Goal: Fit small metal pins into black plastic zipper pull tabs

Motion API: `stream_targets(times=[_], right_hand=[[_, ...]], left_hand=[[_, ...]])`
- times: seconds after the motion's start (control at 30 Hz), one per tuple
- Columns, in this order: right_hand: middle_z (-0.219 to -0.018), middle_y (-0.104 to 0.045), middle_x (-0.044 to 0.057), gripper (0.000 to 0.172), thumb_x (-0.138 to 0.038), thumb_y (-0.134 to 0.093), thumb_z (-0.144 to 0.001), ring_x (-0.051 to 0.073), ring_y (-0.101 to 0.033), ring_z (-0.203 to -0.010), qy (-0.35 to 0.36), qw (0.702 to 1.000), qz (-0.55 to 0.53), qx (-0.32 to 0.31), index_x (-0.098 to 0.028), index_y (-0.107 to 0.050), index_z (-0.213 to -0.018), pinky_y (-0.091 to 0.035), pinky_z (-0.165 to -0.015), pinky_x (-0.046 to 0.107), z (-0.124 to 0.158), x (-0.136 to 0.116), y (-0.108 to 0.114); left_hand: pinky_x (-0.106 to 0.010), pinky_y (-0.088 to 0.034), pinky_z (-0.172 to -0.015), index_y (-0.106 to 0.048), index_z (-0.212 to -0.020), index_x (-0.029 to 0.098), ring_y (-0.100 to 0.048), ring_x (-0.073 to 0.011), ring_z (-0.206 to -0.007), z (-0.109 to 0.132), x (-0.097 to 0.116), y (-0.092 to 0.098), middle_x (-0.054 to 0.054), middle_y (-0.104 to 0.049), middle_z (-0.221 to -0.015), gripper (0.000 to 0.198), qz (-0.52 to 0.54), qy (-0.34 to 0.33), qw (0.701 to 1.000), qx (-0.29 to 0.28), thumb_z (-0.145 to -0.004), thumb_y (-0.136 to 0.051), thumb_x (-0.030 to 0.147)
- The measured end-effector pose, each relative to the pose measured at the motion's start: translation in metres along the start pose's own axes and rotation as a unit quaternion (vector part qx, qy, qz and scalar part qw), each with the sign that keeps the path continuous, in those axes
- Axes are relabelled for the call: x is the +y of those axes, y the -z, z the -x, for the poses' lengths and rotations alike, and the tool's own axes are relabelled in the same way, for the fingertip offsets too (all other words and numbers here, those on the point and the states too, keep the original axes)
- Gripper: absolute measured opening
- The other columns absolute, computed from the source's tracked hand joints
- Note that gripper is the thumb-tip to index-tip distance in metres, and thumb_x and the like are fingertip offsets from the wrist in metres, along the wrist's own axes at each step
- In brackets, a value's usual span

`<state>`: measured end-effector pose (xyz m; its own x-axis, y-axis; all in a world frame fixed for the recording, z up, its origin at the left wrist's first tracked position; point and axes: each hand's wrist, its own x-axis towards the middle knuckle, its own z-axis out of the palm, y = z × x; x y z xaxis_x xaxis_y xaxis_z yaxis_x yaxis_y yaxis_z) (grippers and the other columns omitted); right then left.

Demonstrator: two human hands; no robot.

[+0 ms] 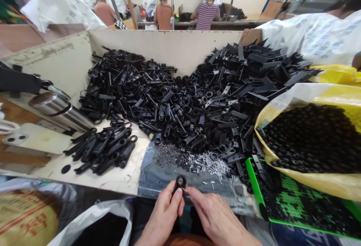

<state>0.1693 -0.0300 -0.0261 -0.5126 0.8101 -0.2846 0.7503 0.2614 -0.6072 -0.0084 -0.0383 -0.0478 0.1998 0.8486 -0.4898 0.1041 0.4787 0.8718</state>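
My left hand (166,208) is closed around a black plastic part with a ring-shaped end (181,181), held just above the table's front edge. The fingertips of my right hand (213,210) are pinched together against the side of that ring. Something small and thin shows at those fingertips, too small to name. Just beyond my hands, small metal pins (213,165) and tiny dark grey pieces (169,155) lie in loose heaps on a dark mat (158,182). Black ring-ended parts (108,148) are stacked to the left.
A large heap of black plastic parts (158,95) fills the back. On the right are a yellow-white sack (313,180) of black rings and a green tray (255,189). A steel flask (60,109) and a phone (38,139) lie left. An open white bag (93,216) stands below. Several people sit beyond.
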Motion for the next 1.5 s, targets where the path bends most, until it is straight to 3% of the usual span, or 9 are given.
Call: stream_targets(times=[0.27, 0.43, 0.67, 0.83, 1.17, 1.3, 1.4, 1.5], right_hand=[[-0.084, -0.077, 0.005, 0.032, -0.01, -0.041, -0.1, 0.022, -0.074, -0.074, 0.002, 0.998, 0.055, -0.013, -0.021, -0.063, -0.12, -0.038, -0.061, 0.027, -0.006, 0.001, 0.001], [-0.085, -0.078, 0.006, 0.033, -0.007, -0.044, -0.098, 0.023, -0.074, -0.077, -0.013, 0.996, 0.084, -0.029, -0.021, -0.063, -0.121, -0.037, -0.061, 0.028, -0.009, -0.005, 0.006], [-0.083, -0.078, 0.009, 0.027, -0.002, -0.051, -0.092, 0.026, -0.075, -0.077, -0.056, 0.988, 0.131, -0.054, -0.019, -0.068, -0.105, -0.038, -0.061, 0.029, -0.012, -0.022, 0.023], [-0.084, -0.077, 0.008, 0.027, -0.007, -0.045, -0.1, 0.023, -0.074, -0.08, -0.06, 0.994, 0.075, -0.053, -0.019, -0.068, -0.094, -0.041, -0.063, 0.026, -0.013, -0.023, 0.024], [-0.09, -0.078, 0.016, 0.029, -0.003, -0.055, -0.084, 0.032, -0.076, -0.081, -0.048, 0.989, 0.122, -0.065, -0.011, -0.07, -0.107, -0.046, -0.063, 0.032, -0.026, -0.038, 0.033], [-0.089, -0.078, 0.012, 0.024, -0.01, -0.053, -0.09, 0.027, -0.075, -0.081, -0.043, 0.993, 0.095, -0.047, -0.017, -0.072, -0.104, -0.048, -0.066, 0.03, -0.004, -0.036, 0.046], [-0.088, -0.078, 0.003, 0.027, -0.016, -0.047, -0.099, 0.02, -0.072, -0.082, -0.031, 0.999, -0.005, 0.003, -0.027, -0.071, -0.107, -0.049, -0.069, 0.024, 0.025, -0.021, 0.061], [-0.072, -0.07, -0.003, 0.033, -0.023, -0.033, -0.106, 0.014, -0.064, -0.062, -0.049, 0.989, -0.111, 0.084, -0.025, -0.066, -0.112, -0.047, -0.059, 0.02, 0.035, 0.008, 0.085]], left_hand=[[-0.024, -0.028, -0.054, -0.061, -0.094, 0.019, -0.04, -0.013, -0.059, -0.002, -0.004, 0.0, 0.006, -0.046, -0.061, 0.048, -0.005, 0.012, 0.999, 0.029, -0.092, -0.05, 0.065], [-0.025, -0.033, -0.057, -0.06, -0.089, 0.02, -0.043, -0.0138, -0.057, -0.004, -0.009, -0.002, 0.006, -0.047, -0.059, 0.047, -0.019, -0.015, 0.998, 0.052, -0.092, -0.049, 0.066], [-0.027, -0.035, -0.055, -0.061, -0.088, 0.022, -0.048, -0.0169, -0.053, -0.005, -0.008, -0.008, 0.004, -0.049, -0.056, 0.042, -0.095, -0.06, 0.989, 0.1, -0.093, -0.048, 0.061], [-0.027, -0.038, -0.055, -0.065, -0.088, 0.023, -0.052, -0.0188, -0.055, -0.005, -0.011, -0.009, 0.002, -0.054, -0.057, 0.039, -0.082, -0.072, 0.986, 0.13, -0.089, -0.055, 0.061], [-0.025, -0.036, -0.047, -0.065, -0.083, 0.022, -0.05, -0.0168, -0.05, -0.018, -0.02, -0.008, 0.005, -0.053, -0.051, 0.049, -0.041, -0.068, 0.983, 0.167, -0.075, -0.066, 0.07], [-0.022, -0.026, -0.043, -0.065, -0.084, 0.019, -0.039, -0.0114, -0.042, -0.018, -0.021, -0.007, 0.008, -0.045, -0.044, 0.056, 0.03, -0.042, 0.983, 0.174, -0.067, -0.074, 0.071], [-0.018, -0.017, -0.04, -0.064, -0.082, 0.017, -0.027, -0.0053, -0.035, -0.012, -0.01, 0.011, 0.011, -0.04, -0.042, 0.055, 0.151, 0.014, 0.976, 0.158, -0.064, -0.078, 0.068], [-0.018, -0.024, -0.038, -0.067, -0.083, 0.015, -0.021, -0.0025, -0.034, -0.004, 0.009, 0.03, 0.011, -0.041, -0.044, 0.048, 0.255, 0.044, 0.958, 0.121, -0.069, -0.079, 0.059]])
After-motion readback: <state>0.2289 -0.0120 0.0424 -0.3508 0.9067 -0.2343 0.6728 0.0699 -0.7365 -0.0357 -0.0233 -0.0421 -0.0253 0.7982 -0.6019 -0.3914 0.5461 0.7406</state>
